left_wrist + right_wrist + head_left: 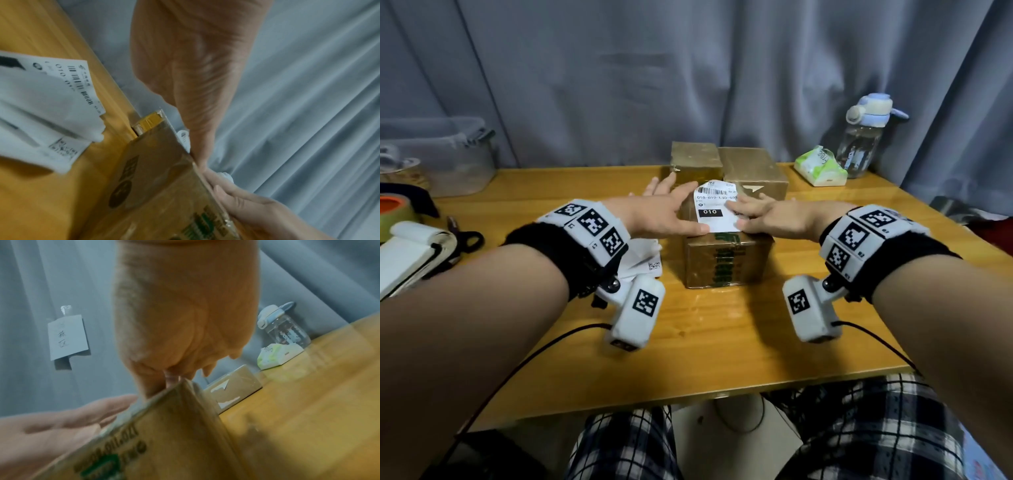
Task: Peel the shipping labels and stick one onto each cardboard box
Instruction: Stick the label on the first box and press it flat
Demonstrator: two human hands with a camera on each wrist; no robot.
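On the wooden table (722, 342) a near box (726, 260) stands in front of the person, with a white label (717, 210) lying on its top. The label bears a barcode and a black patch reading "010"; its far edge curls up slightly off the cardboard.

The left hand (667, 214) lies flat over the left side of the box top, fingers straight and spread, the thumb pressing the label's near left corner. The right hand (767, 214) rests on the label's right side, fingers stretched forward and lying on the paper; neither hand curls round anything. In the right wrist view the fingertips (172, 378) meet the box's top edge.

Two more boxes stand behind, touching each other: a left box (695, 159) and a right box (755, 173) with torn white scraps on its near face.

Loose labels (643, 260) lie on the table just left of the near box, under the left wrist.

At the far right stand a tissue pack (820, 168) and a bottle (866, 137) beside it. At the left edge lie a notebook (410, 253), a tape roll (395, 212) and a plastic tub (448, 154). A grey curtain (619, 68) hangs behind the table.
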